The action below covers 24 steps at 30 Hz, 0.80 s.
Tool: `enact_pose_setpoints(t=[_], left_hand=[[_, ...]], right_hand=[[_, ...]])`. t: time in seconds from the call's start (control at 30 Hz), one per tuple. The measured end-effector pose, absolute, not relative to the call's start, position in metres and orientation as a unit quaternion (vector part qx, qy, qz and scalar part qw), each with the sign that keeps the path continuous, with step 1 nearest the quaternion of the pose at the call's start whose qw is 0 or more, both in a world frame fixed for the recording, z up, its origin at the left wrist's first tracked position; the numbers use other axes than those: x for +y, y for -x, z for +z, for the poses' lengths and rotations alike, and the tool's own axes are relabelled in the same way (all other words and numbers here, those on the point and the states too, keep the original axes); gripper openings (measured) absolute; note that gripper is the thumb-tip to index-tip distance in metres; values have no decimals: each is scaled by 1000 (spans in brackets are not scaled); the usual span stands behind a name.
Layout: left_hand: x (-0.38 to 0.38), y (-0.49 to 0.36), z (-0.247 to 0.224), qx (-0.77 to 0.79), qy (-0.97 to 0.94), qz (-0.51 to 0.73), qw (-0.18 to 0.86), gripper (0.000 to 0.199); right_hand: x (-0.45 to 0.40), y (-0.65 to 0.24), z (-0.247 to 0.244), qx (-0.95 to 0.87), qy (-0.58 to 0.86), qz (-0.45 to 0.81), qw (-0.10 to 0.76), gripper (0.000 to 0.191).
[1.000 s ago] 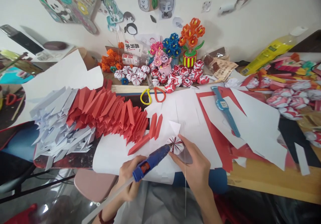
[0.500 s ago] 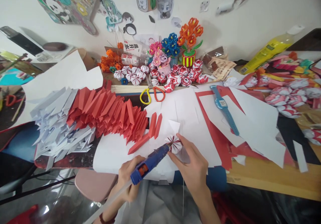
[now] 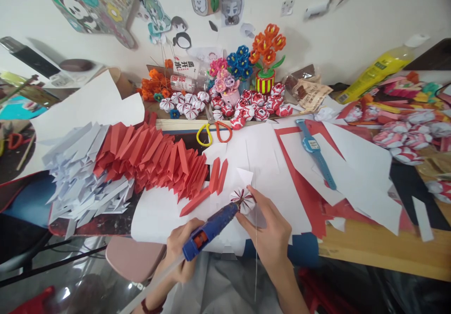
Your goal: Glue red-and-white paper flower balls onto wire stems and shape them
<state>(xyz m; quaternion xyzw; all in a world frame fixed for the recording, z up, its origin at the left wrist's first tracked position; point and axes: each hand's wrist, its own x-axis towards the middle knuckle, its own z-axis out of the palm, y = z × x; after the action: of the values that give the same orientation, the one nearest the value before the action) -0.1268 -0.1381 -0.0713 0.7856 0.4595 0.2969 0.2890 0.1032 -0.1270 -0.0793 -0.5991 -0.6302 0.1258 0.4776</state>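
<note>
A blue hot glue gun [image 3: 210,230] is gripped in my left hand [image 3: 180,247], with a long translucent glue stick [image 3: 155,283] coming out of its back end. Its nozzle meets the middle of a white-and-red folded paper flower [image 3: 246,197]. My right hand [image 3: 269,227] pinches that flower at its right side between thumb and fingers. A thin pale strand hangs down past my right wrist. Just left of the flower lie a few loose red folded paper strips [image 3: 213,175] on white paper [image 3: 158,210].
Piles of red folded strips [image 3: 151,159] and white folded strips [image 3: 81,168] spread leftward. Scissors [image 3: 213,131] lie behind the work. Finished paper flowers [image 3: 246,110] line the back, near flower pots [image 3: 265,83]. A blue watch [image 3: 315,152] rests on paper sheets to the right.
Hardly anything differs. The paper flower and my right hand have shifted very slightly left, and the glue gun's nozzle stays at the flower's middle.
</note>
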Motion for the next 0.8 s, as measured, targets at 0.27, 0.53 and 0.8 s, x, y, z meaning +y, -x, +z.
enact_pose_setpoints(t=[0.27, 0.53, 0.8], left_hand=[[-138, 124, -70, 457, -778, 316, 293, 38], [-138, 120, -73, 446, -803, 336, 208, 24], [-137, 113, -63, 425, -833, 315, 162, 24]], right_hand=[[-127, -103, -79, -625, 600, 125, 484, 49], [-128, -101, -77, -618, 605, 118, 488, 48], [-130, -102, -74, -613, 610, 110, 489, 47]])
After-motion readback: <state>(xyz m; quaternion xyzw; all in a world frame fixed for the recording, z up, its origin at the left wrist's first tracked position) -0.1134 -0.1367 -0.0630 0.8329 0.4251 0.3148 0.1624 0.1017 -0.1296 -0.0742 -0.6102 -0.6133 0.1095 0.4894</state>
